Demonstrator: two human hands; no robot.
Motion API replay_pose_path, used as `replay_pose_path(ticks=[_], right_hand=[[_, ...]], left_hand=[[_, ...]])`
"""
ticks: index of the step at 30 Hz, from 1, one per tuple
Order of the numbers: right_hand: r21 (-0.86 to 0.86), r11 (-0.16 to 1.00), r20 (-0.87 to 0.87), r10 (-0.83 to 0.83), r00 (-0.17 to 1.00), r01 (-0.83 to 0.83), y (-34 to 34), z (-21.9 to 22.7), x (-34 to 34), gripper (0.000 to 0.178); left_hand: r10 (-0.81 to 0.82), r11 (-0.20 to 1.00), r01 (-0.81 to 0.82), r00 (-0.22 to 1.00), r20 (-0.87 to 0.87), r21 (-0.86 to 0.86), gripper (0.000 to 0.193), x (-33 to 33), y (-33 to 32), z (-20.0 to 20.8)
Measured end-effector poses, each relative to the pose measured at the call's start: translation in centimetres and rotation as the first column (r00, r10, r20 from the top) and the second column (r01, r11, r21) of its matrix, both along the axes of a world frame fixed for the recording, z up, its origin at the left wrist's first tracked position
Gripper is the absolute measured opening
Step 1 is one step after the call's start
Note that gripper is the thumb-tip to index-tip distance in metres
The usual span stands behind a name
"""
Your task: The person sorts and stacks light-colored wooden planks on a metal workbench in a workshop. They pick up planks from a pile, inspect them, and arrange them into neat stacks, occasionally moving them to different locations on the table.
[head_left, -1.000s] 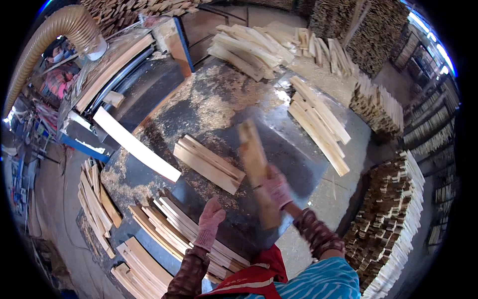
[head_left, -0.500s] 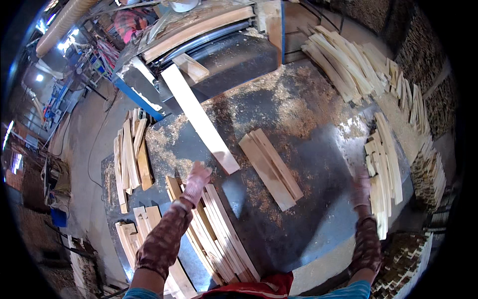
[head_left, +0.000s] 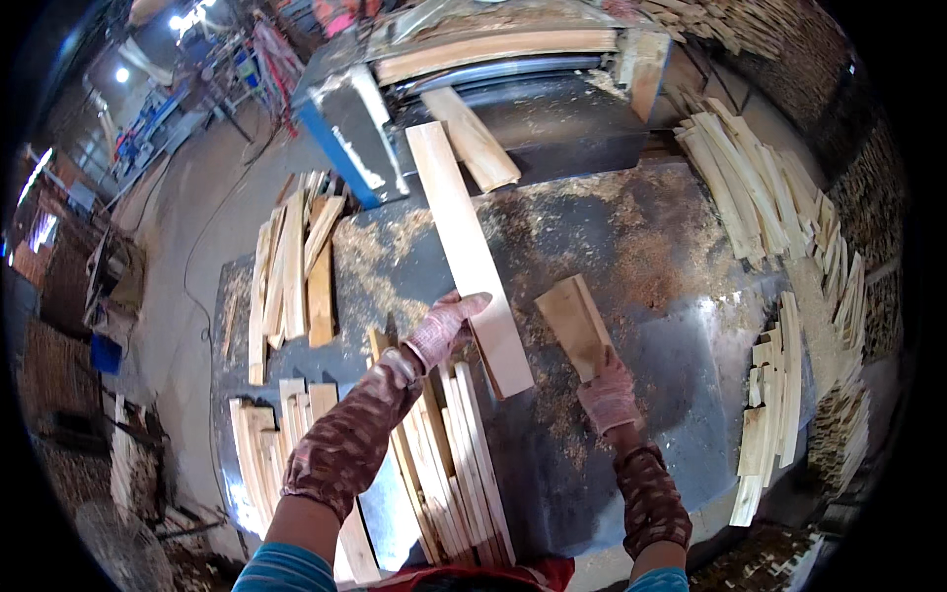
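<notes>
My left hand (head_left: 441,332), in a pinkish knit glove, grips the left edge of a long pale board (head_left: 464,237) with its thumb across the top face. That board slants from the machine's bed down to the middle of the table. At its right, my gloved right hand (head_left: 609,397) is closed on the near end of a pair of shorter wooden boards (head_left: 572,324) lying side by side; its fingertips are partly hidden. Another board (head_left: 472,141) sticks out from under the machine's roller (head_left: 493,73).
The planing machine (head_left: 572,118) stands at the far side of the dark table (head_left: 681,365), with wood shavings (head_left: 651,247) before it. Stacked strips lie at far left (head_left: 286,266), near left (head_left: 454,464) and right (head_left: 774,395). A larger pile (head_left: 735,183) stands beyond.
My left hand has reached forward and taken hold of the long board. My right hand has come in from the right edge to the shorter boards. The board at the roller sticks out farther.
</notes>
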State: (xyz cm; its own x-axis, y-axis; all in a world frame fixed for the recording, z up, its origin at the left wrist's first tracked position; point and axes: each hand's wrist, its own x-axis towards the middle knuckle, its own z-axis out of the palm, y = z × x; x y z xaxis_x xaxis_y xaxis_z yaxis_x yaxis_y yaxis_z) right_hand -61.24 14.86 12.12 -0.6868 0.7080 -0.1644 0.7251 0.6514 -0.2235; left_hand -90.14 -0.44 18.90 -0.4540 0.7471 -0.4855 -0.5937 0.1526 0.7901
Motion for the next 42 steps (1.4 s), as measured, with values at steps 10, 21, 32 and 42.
replay_pose_path(ticks=[10,21,32,42], right_hand=[[-0.742,-0.428,-0.004,-0.768,0.641,-0.517,-10.0,0.9,7.2,0.068],[-0.485,-0.569,0.024,-0.768,0.64,-0.664,-18.3,10.4,4.9,0.08],[-0.849,0.058,-0.491,-0.455,0.743,-0.526,-20.6,11.0,3.4,0.048],[-0.946,0.104,-0.309,-0.568,0.763,-0.306,-26.9,8.1,1.3,0.057]], left_hand=[[0.201,0.967,-0.212,0.976,0.088,0.141,0.052,2.6,-12.3,6.5],[-0.455,0.478,-0.451,0.608,-0.651,-0.754,0.065,16.8,-38.6,-8.0],[-0.296,0.346,-0.755,0.476,-0.828,-0.557,0.059,20.5,-48.1,-6.1],[0.199,0.815,-0.499,0.718,-0.668,-0.294,0.062,12.3,-42.7,8.3]])
